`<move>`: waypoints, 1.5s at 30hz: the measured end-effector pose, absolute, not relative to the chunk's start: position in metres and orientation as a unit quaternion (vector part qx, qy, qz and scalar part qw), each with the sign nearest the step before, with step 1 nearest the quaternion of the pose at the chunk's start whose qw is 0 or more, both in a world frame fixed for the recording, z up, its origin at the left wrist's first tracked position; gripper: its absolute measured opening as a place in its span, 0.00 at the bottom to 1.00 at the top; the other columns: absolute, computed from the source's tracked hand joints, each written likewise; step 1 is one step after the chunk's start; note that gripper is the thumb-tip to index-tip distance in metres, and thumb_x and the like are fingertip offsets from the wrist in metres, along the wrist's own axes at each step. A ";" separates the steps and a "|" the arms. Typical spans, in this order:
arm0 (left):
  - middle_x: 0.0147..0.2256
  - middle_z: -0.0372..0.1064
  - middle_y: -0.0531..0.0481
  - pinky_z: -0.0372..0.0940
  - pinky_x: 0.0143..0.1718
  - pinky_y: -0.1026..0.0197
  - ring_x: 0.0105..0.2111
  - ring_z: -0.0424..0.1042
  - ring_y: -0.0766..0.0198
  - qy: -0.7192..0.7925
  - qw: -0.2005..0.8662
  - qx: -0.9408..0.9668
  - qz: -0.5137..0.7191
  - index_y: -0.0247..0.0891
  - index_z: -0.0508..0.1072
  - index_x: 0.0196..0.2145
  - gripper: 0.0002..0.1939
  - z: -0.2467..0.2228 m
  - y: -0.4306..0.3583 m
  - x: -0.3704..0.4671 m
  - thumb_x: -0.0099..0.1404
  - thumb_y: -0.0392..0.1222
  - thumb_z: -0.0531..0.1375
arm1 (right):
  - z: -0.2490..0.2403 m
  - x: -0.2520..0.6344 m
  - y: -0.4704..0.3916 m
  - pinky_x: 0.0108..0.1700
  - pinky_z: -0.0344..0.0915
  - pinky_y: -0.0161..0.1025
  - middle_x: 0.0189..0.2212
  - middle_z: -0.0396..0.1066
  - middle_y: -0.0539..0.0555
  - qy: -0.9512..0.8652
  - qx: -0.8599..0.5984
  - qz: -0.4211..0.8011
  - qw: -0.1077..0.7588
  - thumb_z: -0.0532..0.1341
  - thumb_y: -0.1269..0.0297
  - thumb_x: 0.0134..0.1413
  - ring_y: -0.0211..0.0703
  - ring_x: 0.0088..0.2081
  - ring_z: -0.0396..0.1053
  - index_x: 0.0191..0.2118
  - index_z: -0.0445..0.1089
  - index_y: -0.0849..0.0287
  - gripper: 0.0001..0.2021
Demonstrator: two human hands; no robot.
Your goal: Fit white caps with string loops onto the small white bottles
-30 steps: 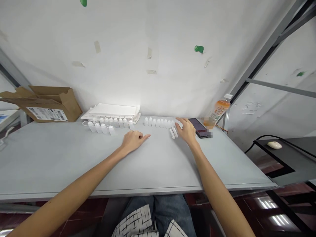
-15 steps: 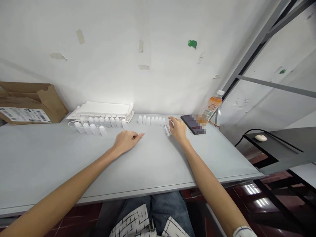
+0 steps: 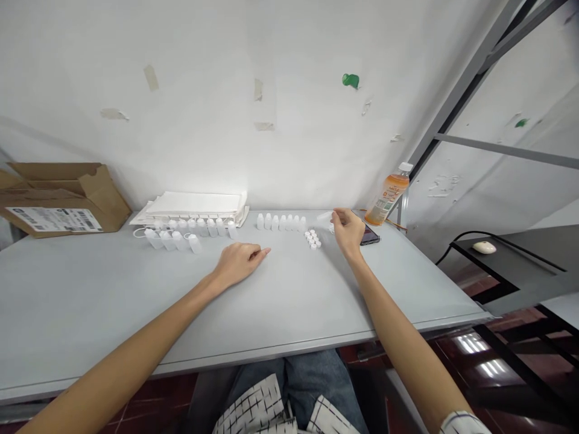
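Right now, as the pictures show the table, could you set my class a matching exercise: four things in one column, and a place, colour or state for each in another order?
1. white caps
2. drink bottle
3. phone
4. cardboard box

A. brown, with flaps open
B. clustered between the left hand and the right hand
C. partly hidden by the right hand
D. mostly orange

Pairs: 1-B, 2-D, 3-C, 4-A

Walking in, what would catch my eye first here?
Probably the orange drink bottle at the far right of the table. Next, the row of small white bottles along the back, with white caps clustered near its right end, by the right hand. An open cardboard box sits far left.
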State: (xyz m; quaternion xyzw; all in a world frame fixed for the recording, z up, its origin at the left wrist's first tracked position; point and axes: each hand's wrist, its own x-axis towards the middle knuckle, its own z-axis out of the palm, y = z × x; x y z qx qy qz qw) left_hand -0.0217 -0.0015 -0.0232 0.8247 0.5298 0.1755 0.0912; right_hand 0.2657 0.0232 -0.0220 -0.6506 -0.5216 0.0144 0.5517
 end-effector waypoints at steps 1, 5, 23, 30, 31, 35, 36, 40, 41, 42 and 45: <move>0.19 0.63 0.51 0.46 0.25 0.61 0.23 0.63 0.62 0.523 0.089 0.828 0.181 0.39 0.63 0.18 0.26 -0.024 -0.002 -0.022 0.69 0.56 0.47 | -0.021 0.265 0.022 0.37 0.69 0.40 0.36 0.77 0.59 -0.518 -0.629 0.050 0.578 0.57 0.60 0.56 0.45 0.33 0.75 0.41 0.74 0.62 0.13; 0.29 0.72 0.51 0.52 0.27 0.62 0.27 0.68 0.62 0.495 0.095 0.836 0.220 0.42 0.74 0.31 0.21 -0.030 -0.003 -0.021 0.70 0.55 0.48 | -0.016 0.247 0.016 0.27 0.70 0.37 0.32 0.75 0.57 -0.536 -0.549 0.180 0.616 0.60 0.56 0.52 0.43 0.29 0.74 0.38 0.73 0.62 0.15; 0.36 0.75 0.52 0.61 0.29 0.64 0.25 0.69 0.68 0.401 0.068 0.859 0.310 0.39 0.72 0.47 0.15 -0.036 -0.009 -0.023 0.69 0.48 0.52 | -0.010 0.224 0.003 0.32 0.67 0.35 0.35 0.77 0.55 -0.718 -0.531 0.100 0.439 0.55 0.61 0.60 0.40 0.29 0.74 0.36 0.75 0.59 0.12; 0.36 0.75 0.51 0.60 0.28 0.64 0.23 0.68 0.69 0.399 0.067 0.856 0.321 0.39 0.73 0.45 0.15 -0.033 -0.009 -0.023 0.69 0.48 0.52 | -0.013 0.307 0.024 0.38 0.64 0.38 0.36 0.78 0.54 -0.558 -0.782 -0.037 0.276 0.59 0.64 0.54 0.48 0.40 0.74 0.38 0.77 0.56 0.10; 0.36 0.75 0.51 0.60 0.28 0.64 0.23 0.68 0.69 0.396 0.068 0.857 0.322 0.39 0.73 0.45 0.15 -0.033 -0.009 -0.023 0.69 0.48 0.52 | -0.015 0.310 0.025 0.37 0.64 0.38 0.35 0.78 0.54 -0.553 -0.790 -0.033 0.262 0.59 0.63 0.54 0.49 0.39 0.74 0.38 0.78 0.56 0.10; 0.33 0.74 0.52 0.60 0.28 0.65 0.24 0.68 0.68 0.388 0.066 0.863 0.315 0.39 0.73 0.45 0.14 -0.034 -0.010 -0.022 0.69 0.47 0.53 | -0.019 0.303 0.025 0.37 0.63 0.39 0.35 0.78 0.55 -0.566 -0.790 -0.026 0.234 0.61 0.62 0.52 0.51 0.40 0.74 0.34 0.78 0.55 0.09; 0.33 0.74 0.52 0.60 0.28 0.65 0.24 0.68 0.68 0.388 0.066 0.864 0.314 0.39 0.73 0.45 0.14 -0.034 -0.010 -0.022 0.69 0.47 0.53 | -0.019 0.300 0.025 0.37 0.62 0.39 0.36 0.78 0.55 -0.571 -0.788 -0.026 0.228 0.61 0.63 0.51 0.51 0.40 0.73 0.34 0.78 0.55 0.08; 0.33 0.74 0.52 0.60 0.28 0.65 0.23 0.68 0.69 0.387 0.068 0.866 0.309 0.39 0.73 0.45 0.14 -0.033 -0.010 -0.021 0.69 0.47 0.53 | -0.019 0.296 0.025 0.38 0.62 0.38 0.38 0.77 0.54 -0.582 -0.783 -0.026 0.216 0.61 0.60 0.52 0.49 0.40 0.73 0.34 0.79 0.55 0.09; 0.33 0.74 0.52 0.60 0.28 0.65 0.24 0.68 0.69 0.386 0.068 0.867 0.308 0.39 0.73 0.45 0.14 -0.033 -0.011 -0.021 0.69 0.47 0.53 | -0.019 0.296 0.024 0.37 0.62 0.38 0.39 0.77 0.54 -0.585 -0.783 -0.027 0.212 0.62 0.59 0.51 0.48 0.40 0.73 0.35 0.79 0.54 0.09; 0.33 0.74 0.52 0.60 0.28 0.65 0.24 0.68 0.69 0.385 0.068 0.868 0.307 0.39 0.73 0.45 0.14 -0.033 -0.011 -0.021 0.69 0.47 0.53 | -0.019 0.296 0.024 0.37 0.62 0.38 0.39 0.77 0.54 -0.586 -0.783 -0.029 0.208 0.62 0.59 0.51 0.48 0.40 0.73 0.35 0.79 0.54 0.09; 0.34 0.74 0.52 0.60 0.28 0.65 0.24 0.68 0.69 0.382 0.068 0.869 0.308 0.38 0.73 0.46 0.14 -0.033 -0.011 -0.021 0.68 0.47 0.54 | -0.019 0.296 0.024 0.37 0.61 0.37 0.38 0.77 0.54 -0.586 -0.784 -0.038 0.200 0.61 0.63 0.51 0.47 0.39 0.73 0.35 0.79 0.54 0.09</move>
